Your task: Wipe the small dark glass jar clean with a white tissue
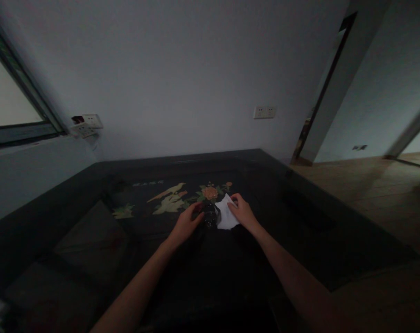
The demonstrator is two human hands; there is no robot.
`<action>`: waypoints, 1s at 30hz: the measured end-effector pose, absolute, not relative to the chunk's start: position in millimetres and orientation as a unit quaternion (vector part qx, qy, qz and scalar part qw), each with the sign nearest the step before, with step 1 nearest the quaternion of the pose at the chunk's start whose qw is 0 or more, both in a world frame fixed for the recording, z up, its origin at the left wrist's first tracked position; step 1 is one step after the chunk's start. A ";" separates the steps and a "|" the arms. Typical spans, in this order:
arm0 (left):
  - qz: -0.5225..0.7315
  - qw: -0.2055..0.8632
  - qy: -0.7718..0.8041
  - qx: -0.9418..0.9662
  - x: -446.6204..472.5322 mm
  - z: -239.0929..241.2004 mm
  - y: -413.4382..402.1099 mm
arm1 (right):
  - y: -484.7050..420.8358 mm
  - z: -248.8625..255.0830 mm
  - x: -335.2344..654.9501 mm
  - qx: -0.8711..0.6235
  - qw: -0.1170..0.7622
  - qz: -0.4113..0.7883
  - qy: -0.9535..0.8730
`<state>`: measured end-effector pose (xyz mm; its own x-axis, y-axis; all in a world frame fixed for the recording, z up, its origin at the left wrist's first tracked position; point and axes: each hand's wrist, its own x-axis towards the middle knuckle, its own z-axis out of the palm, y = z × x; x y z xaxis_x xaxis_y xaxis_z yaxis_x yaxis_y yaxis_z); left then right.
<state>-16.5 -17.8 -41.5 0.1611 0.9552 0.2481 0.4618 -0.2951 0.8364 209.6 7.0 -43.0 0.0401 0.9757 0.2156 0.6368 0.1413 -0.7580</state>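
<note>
White paper (pixel 226 215) from my end, folks
Right hand (pixel 242 210) pinches it; left hand (pixel 186 222) half-curled at shiny dark object (pixel 211 217), can't tell its grip.

Right fingers (pixel 236 197) partly hide the white paper (pixel 225 216) (its edge).

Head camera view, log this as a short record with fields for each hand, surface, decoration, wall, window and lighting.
Left hand: beside a clear shiny object; whether it grips it can't be told
Right hand: pinching white paper between thumb and fingers
Surface: dark glossy table
Decoration: pale bird and orange flower on the tabletop
Wall: pale, with a double socket right of center
Window: upper left
Lighting: dim
</note>
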 end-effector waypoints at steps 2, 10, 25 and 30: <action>0.399 0.309 0.507 0.699 -16.1 -40.5 -18.7 | 6.4 -41.2 209.2 -0.612 0.372 0.228 -0.660; 0.384 0.309 0.510 0.705 -14.7 -44.2 -20.8 | 6.7 -37.6 208.9 -0.598 0.364 0.229 -0.676; 0.362 0.265 0.490 0.747 -6.4 -57.7 -21.2 | 10.4 -35.8 214.5 -0.619 0.348 0.197 -0.676; 0.365 0.241 0.496 0.750 -7.2 -58.5 -18.5 | 10.7 -37.0 216.0 -0.618 0.359 0.197 -0.671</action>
<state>-7.2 -18.5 -58.5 0.2414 0.9198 0.3094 0.5680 -0.3925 0.7234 216.0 10.7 -37.0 0.0221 0.9712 0.2373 0.6880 0.1574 -0.7084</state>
